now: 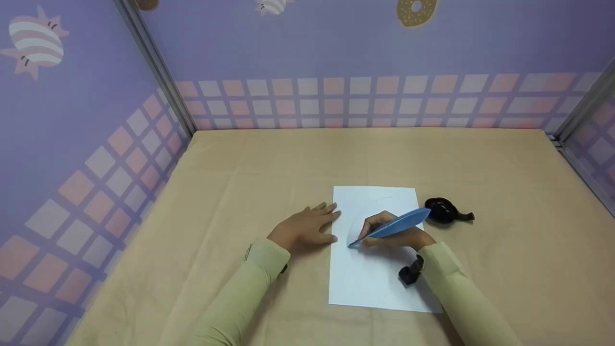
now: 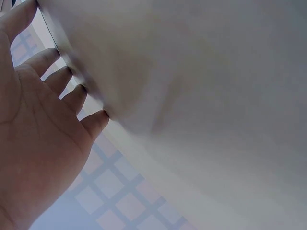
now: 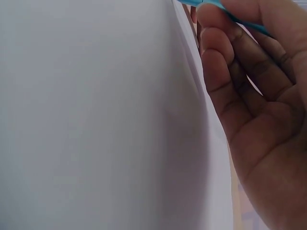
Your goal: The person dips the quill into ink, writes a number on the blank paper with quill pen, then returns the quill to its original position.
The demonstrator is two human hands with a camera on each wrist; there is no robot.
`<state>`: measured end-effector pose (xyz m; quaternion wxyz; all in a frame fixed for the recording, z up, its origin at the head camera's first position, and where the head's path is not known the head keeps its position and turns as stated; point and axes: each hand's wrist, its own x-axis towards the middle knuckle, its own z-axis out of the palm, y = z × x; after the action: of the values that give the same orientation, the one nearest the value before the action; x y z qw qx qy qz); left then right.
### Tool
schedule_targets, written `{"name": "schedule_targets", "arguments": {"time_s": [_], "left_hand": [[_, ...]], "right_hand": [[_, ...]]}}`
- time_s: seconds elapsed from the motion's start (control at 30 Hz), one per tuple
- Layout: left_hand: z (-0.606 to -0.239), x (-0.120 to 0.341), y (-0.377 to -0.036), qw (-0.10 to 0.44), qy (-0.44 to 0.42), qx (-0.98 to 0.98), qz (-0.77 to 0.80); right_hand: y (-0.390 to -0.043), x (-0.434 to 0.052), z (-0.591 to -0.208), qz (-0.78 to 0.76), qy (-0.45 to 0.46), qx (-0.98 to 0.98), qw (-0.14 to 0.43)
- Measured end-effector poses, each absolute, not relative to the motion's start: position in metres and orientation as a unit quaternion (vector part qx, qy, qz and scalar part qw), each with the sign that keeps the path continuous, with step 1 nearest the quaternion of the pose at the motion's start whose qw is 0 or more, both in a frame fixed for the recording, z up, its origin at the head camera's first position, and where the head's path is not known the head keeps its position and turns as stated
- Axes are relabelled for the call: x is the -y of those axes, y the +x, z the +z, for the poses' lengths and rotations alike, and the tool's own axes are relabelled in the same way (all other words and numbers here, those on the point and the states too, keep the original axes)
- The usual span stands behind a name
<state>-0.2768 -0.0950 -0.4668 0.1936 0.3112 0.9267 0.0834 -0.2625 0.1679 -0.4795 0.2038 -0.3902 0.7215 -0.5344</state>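
Note:
A white sheet of paper lies on the tan table. My right hand grips a blue feather quill pen, its tip touching the sheet near the left edge. In the right wrist view the fingers curl round the blue pen over the paper. My left hand lies flat on the table with straight fingers, its fingertips at the sheet's left edge. The left wrist view shows that palm with fingers spread against the surface. A black ink pot stands just right of the paper.
Purple walls with a checkered band enclose the table on the left, back and right. A black wrist camera mount sits on my right forearm over the paper. The tan surface stretches bare toward the back and left.

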Motion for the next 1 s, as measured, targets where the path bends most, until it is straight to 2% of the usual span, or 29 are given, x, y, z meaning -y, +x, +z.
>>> {"name": "schedule_targets", "arguments": {"time_s": [0.33, 0.7, 1.0], "left_hand": [[-0.4665, 0.0947, -0.2763, 0.188, 0.312, -0.928, 0.078], [-0.4659, 0.0945, -0.2752, 0.186, 0.309, -0.929, 0.08], [-0.465, 0.0938, -0.2747, 0.188, 0.309, -0.929, 0.075]], "right_hand": [[-0.2597, -0.1665, -0.4807, -0.536, -0.39, -0.715, 0.223], [-0.259, -0.1667, -0.4817, -0.543, -0.425, -0.69, 0.219], [-0.2539, -0.1666, -0.4803, -0.529, -0.42, -0.702, 0.224]]}}
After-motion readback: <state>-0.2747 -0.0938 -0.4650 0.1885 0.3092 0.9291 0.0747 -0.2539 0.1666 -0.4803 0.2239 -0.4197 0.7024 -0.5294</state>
